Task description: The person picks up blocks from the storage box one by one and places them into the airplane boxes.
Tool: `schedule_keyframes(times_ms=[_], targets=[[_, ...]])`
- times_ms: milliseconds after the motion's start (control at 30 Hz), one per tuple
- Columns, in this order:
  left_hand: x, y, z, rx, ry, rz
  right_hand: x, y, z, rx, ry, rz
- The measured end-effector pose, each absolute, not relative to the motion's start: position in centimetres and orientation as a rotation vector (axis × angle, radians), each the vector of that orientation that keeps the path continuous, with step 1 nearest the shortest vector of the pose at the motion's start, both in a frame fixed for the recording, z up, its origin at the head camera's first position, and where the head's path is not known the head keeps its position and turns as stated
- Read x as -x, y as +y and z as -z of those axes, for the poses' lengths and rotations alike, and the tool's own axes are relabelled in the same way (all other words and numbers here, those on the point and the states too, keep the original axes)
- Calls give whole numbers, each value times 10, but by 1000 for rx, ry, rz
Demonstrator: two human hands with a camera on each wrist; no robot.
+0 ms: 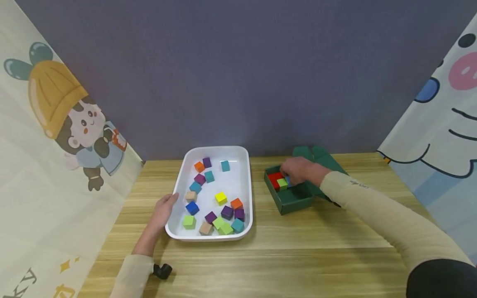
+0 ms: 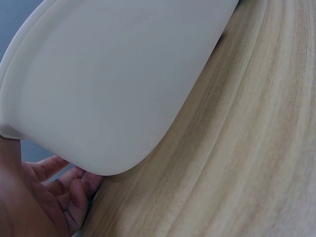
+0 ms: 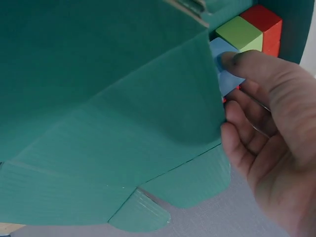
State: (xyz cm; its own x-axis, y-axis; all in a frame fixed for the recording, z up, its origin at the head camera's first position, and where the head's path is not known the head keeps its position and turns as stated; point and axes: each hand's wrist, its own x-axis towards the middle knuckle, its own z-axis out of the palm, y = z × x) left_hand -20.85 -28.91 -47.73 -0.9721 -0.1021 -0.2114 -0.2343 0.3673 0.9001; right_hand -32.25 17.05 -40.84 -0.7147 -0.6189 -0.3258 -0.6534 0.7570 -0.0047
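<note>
My right hand point(image 1: 299, 170) reaches into a green cardboard box point(image 1: 296, 205) and pinches a light blue cube point(image 3: 230, 83) between thumb and fingers. Beside that cube lie a light green cube point(image 3: 239, 32) and red cubes point(image 3: 261, 20), at the box's far-left part. With the thumb over the rim and the fingers against the outer side, my left hand point(image 1: 162, 212) holds the left edge of a white tray point(image 1: 250, 194). Loose cubes are spread in the tray, among them a yellow cube point(image 1: 221, 198), a dark blue cube point(image 1: 192, 207) and an orange cube point(image 1: 199, 167).
The box's raised lid point(image 3: 123, 108) leans back to the right, under my right forearm. Tray and box stand side by side on a wooden table point(image 1: 283, 256). Behind them rises a grey panel point(image 1: 246, 74), with printed sheets point(image 1: 30, 165) at both sides.
</note>
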Motion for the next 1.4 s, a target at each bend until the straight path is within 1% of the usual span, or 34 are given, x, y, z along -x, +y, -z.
schedule_keyframes(times_ms=[300, 700, 900, 1033, 1167, 1267, 1400], targets=[[205, -292, 480, 309, 2495, -1667, 323, 167, 416, 1023, 2651, -205], [203, -297, 474, 317, 2501, -1682, 324, 169, 415, 1055, 2661, -198], [203, -299, 476, 320, 2494, -1704, 319, 157, 406, 1079, 2673, -130], [204, -298, 474, 315, 2490, -1719, 306, 127, 392, 1189, 2716, 13], [205, -296, 472, 326, 2504, -1700, 289, 76, 378, 1290, 2715, 76], [206, -294, 473, 335, 2510, -1694, 277, 37, 376, 1286, 2641, 59], [206, -290, 477, 323, 2503, -1690, 264, -3, 386, 1228, 2539, 23]])
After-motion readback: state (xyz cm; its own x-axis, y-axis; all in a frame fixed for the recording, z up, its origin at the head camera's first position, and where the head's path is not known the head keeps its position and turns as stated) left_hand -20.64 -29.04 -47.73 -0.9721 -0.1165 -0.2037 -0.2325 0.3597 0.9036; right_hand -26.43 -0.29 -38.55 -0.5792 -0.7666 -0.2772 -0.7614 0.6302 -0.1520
